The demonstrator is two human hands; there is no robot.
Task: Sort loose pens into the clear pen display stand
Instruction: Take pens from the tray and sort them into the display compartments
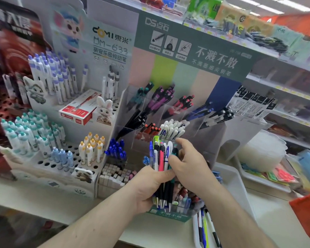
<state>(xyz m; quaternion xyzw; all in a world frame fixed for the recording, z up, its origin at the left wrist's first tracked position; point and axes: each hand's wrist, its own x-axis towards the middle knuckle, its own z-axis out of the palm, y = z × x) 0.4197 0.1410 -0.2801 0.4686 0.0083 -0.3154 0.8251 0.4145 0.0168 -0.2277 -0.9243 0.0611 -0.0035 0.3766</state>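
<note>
Left hand (147,183) gripping upright pen bundle (160,156); right hand (188,165) pinching teal pen (174,154); clear pen display stand (213,129) directly beyond.

A mixed bundle of loose pens (160,158) stands upright, tips down, in blue, white, black, pink and teal. Just behind it rises the clear pen display stand (213,133), its tilted compartments holding pens sorted by colour: teal, purple, red, blue, black and white.

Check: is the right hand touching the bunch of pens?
Touching. The head view shows the right hand with fingers curled around pens in the bunch of pens, which the left hand grips.
</note>
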